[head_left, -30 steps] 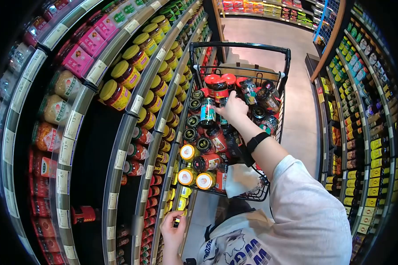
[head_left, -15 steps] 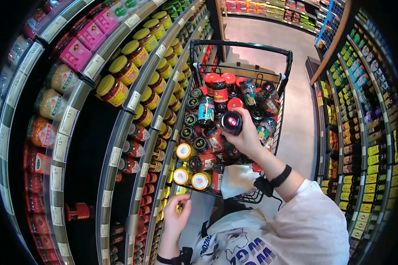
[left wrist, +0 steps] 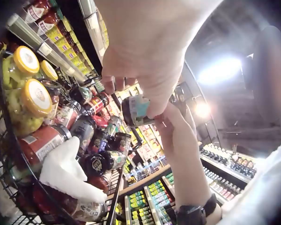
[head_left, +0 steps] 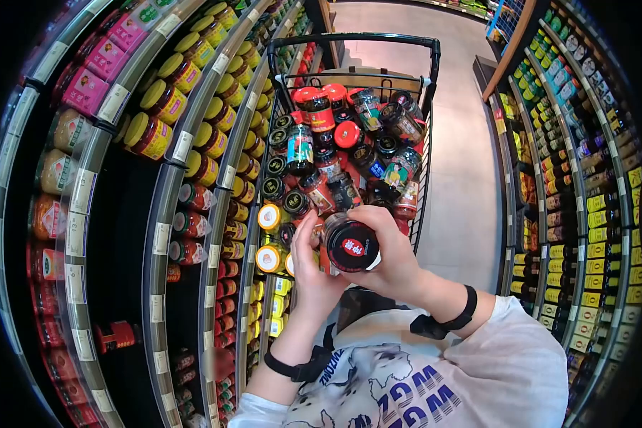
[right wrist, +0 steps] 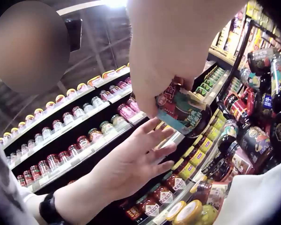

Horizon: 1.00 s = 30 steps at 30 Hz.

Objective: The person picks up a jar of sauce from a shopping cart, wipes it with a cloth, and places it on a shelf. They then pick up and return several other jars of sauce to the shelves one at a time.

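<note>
My right hand [head_left: 391,257] grips a glass jar with a black lid [head_left: 352,246], held close to the body above the near end of the cart. A teal and dark label shows on this jar [right wrist: 185,115] in the right wrist view. Right beside it is my left hand [head_left: 312,265], its fingers extended towards the jar's side. The left hand [right wrist: 131,157] looks spread, with the fingertips just below the jar in the right wrist view. Beyond both hands, the black wire shopping cart [head_left: 357,36] holds many jars, among them a teal-labelled jar [head_left: 300,150] and a red-lidded jar [head_left: 347,134].
Yellow-lidded jars [head_left: 148,135] line the shelves [head_left: 167,207] close on the left. Another stocked shelf [head_left: 581,200] runs along the right, past the pale aisle floor [head_left: 464,164]. White-topped jars [left wrist: 36,96] and a crumpled white sheet [left wrist: 65,168] lie in the cart's near end.
My right hand has lifted the black-lidded jar from among the cart's jars and brought it towards the body. The left hand has risen from beside the shelf to the jar.
</note>
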{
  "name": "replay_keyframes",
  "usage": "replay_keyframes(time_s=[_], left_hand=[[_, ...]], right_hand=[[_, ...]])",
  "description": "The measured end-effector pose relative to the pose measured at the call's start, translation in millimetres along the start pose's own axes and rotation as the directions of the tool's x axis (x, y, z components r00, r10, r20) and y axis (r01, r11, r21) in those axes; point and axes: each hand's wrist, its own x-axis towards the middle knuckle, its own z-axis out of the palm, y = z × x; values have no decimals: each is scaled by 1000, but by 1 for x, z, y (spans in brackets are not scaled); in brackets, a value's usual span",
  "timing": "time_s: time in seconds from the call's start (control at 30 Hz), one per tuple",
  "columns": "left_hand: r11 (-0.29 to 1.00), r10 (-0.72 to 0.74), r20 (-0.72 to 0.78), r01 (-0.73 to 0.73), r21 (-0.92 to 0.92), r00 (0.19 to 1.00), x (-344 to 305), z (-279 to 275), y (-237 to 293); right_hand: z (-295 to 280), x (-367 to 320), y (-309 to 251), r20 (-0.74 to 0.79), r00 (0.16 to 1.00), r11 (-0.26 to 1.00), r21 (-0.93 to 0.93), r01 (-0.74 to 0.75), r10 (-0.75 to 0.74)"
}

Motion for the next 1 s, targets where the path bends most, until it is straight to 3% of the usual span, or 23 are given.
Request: replay_keyframes(time_s=[0.07,0.17,0.2,0.23,0.3,0.37,0.43,0.53,0.63,0.7,0.73,0.77,0.83,0.87,0.93,0.97,1.0], left_hand=[[945,-112,-79,82,-317,991,-4,11,5],[931,-86,-52,62,-360,995,-6,13,14],[885,-151,-35,119,-450,988,-5,11,19],[885,-156,-40,122,-449,987,-5,9,16],[972,-31,14,34,-234,999,-7,4,4],[969,-24,-15,20,-248,1000,-7,2,-1],[988,51,21,-48,-146,998,-4,-6,5],[991,29,24,-26,-128,999,-4,-11,5],[994,6,33,-2,-110,999,-4,-15,-5],[996,12,87,-4,-89,996,-5,-22,-1],[992,-43,140,59,-111,989,-6,-23,-4],[965,-188,252,227,-135,949,-6,-28,-1],[954,-215,360,275,-122,908,-2,-39,13],[953,-216,348,274,-126,912,-3,-48,16],[715,-358,475,563,-415,804,-12,-71,16],[712,-364,457,559,-425,811,-16,-83,12],[685,-377,502,599,-415,779,-21,-95,6]], right_hand=[[10,-7,-6,-153,986,989,-122,-81,62],[24,-12,-10,-268,960,972,-191,-135,81],[26,-13,-8,-284,957,965,-231,-126,57],[26,-14,-10,-277,959,966,-227,-125,59],[27,-16,-12,-284,956,947,-281,-153,70],[28,-18,-13,-267,961,945,-294,-146,65],[28,-18,-13,-253,966,941,-307,-139,60],[25,-14,-17,-217,976,943,-322,-85,14],[14,-4,-23,-130,987,967,-225,-121,93],[2,6,-20,71,985,968,-206,-140,158],[4,6,-17,94,957,960,-89,-265,273],[-1,11,-21,174,881,897,-55,-438,441],[0,11,-7,207,829,842,38,-538,520],[4,5,8,228,795,775,191,-602,562],[8,8,8,306,668,571,352,-742,679],[9,12,3,359,600,446,428,-786,715],[11,17,-5,402,574,417,413,-809,714]])
